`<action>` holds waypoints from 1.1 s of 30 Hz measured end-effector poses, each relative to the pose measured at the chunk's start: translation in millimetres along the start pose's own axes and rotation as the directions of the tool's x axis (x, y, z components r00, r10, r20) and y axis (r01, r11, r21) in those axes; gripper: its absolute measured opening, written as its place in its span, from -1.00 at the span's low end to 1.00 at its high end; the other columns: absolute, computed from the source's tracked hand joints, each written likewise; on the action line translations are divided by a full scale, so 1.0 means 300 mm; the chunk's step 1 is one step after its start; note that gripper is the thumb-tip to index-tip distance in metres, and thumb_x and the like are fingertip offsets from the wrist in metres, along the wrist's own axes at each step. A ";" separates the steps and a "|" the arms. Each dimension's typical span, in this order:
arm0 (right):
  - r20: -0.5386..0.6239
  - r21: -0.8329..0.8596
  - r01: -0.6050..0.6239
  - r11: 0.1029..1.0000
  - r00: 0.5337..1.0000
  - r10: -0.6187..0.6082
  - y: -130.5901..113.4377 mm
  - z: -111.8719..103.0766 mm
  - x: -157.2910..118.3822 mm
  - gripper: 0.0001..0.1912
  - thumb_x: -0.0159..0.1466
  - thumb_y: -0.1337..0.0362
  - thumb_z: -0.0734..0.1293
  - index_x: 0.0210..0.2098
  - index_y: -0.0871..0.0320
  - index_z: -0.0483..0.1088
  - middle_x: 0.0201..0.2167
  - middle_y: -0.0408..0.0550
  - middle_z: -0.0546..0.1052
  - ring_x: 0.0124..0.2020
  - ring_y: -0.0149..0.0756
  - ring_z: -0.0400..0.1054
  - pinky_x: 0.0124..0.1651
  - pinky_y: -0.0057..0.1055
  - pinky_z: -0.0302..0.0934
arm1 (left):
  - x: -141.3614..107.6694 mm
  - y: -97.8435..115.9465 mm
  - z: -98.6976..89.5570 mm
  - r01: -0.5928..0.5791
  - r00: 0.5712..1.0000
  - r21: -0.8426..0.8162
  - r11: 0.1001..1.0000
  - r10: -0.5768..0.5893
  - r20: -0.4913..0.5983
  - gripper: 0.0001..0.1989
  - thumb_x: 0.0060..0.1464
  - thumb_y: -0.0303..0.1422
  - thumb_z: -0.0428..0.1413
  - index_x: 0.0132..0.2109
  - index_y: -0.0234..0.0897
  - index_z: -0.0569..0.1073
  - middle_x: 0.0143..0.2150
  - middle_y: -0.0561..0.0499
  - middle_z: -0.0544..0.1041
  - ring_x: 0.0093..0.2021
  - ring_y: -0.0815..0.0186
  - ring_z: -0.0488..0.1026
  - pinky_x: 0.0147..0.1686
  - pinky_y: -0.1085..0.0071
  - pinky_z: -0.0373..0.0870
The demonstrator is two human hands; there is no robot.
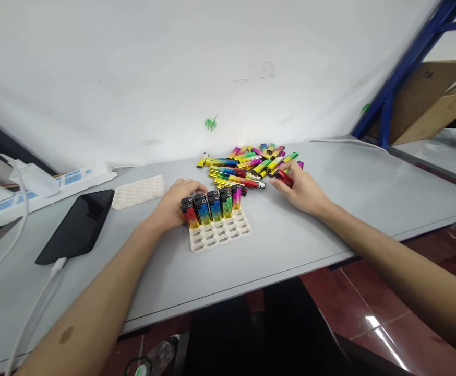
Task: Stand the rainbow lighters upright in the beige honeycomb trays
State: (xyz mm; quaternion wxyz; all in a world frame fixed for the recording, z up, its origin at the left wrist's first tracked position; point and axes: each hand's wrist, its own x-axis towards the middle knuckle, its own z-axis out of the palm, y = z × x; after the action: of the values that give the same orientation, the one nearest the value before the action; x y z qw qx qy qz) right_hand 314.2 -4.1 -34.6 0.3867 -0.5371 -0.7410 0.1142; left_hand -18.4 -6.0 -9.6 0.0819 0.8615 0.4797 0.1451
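Several colourful lighters (pixel 216 207) stand upright in the back part of a white slotted tray (pixel 220 233), whose front slots are bare. My left hand (pixel 177 202) rests at the tray's back left corner, against the standing lighters; its fingertips are hidden behind them. Behind the tray lies a loose pile of shiny multicoloured lighters (pixel 247 162). At the pile's right side, my right hand (pixel 300 188) has its thumb and fingers closed round a red lighter (pixel 284 178).
A second white slotted tray (pixel 139 191) lies to the left, beside a black phone (pixel 77 227) with a white cable. Behind them is a white power strip (pixel 71 180). Cardboard (pixel 427 94) leans beyond a blue frame (pixel 386 115) at the right.
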 end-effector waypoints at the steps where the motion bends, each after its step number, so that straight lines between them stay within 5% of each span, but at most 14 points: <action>1: 0.011 -0.060 0.019 0.998 1.000 -0.019 -0.001 0.002 -0.002 -0.61 0.30 -0.12 0.27 -0.18 0.07 0.23 -0.55 -0.20 0.34 -0.55 -0.29 0.18 -0.44 -0.36 0.06 | 0.001 -0.002 0.000 -0.006 1.000 0.006 1.000 0.006 0.000 -0.68 -0.05 -0.35 0.08 -0.09 -0.24 0.46 -0.15 -0.05 0.55 -0.10 0.12 0.38 -0.14 0.30 0.30; 10: 0.035 -0.089 0.140 0.986 0.990 -0.138 -0.026 -0.020 -0.009 -0.48 0.41 -0.12 0.06 0.11 0.06 0.32 -0.53 -0.17 0.35 -0.52 -0.26 0.22 -0.38 -0.35 0.09 | -0.009 0.008 -0.002 -0.021 1.000 0.007 1.000 0.021 -0.018 -0.67 -0.05 -0.38 0.07 -0.08 -0.23 0.46 -0.12 -0.04 0.56 -0.10 0.15 0.41 -0.11 0.30 0.30; 19: 0.058 -0.047 0.022 0.999 0.998 -0.019 -0.034 -0.016 -0.019 -0.62 0.38 -0.05 0.12 -0.40 0.08 0.21 -0.59 -0.17 0.33 -0.54 -0.29 0.20 -0.42 -0.36 0.05 | -0.003 0.011 -0.004 -0.013 1.000 0.002 1.000 0.013 -0.009 -0.68 -0.06 -0.38 0.07 -0.09 -0.23 0.45 -0.13 -0.05 0.57 -0.11 0.14 0.41 -0.09 0.28 0.30; 27: 0.171 0.012 0.084 0.996 0.982 -0.085 -0.041 -0.016 -0.022 -0.82 0.35 0.12 0.13 -0.34 0.06 0.15 -0.63 -0.25 0.25 -0.58 -0.31 0.13 -0.41 -0.34 0.02 | -0.006 0.009 -0.003 -0.015 1.000 -0.003 1.000 0.015 -0.011 -0.67 -0.06 -0.38 0.07 -0.08 -0.22 0.45 -0.11 -0.04 0.56 -0.11 0.15 0.41 -0.08 0.28 0.29; 33: 0.172 -0.010 0.072 0.997 0.983 -0.069 -0.045 -0.011 -0.020 -0.75 0.36 0.10 0.13 -0.40 0.07 0.13 -0.62 -0.21 0.28 -0.56 -0.30 0.16 -0.42 -0.34 0.02 | -0.008 0.014 -0.004 -0.027 0.999 -0.001 1.000 0.027 -0.023 -0.68 -0.07 -0.38 0.06 -0.10 -0.25 0.47 -0.14 -0.06 0.55 -0.14 0.15 0.40 -0.10 0.28 0.30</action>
State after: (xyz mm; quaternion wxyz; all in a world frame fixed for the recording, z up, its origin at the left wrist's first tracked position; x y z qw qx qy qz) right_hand 307.6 -15.7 -27.2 0.3211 -0.5018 -0.7909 0.1400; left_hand -16.7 -10.3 -7.7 0.0750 0.8662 0.4686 0.1564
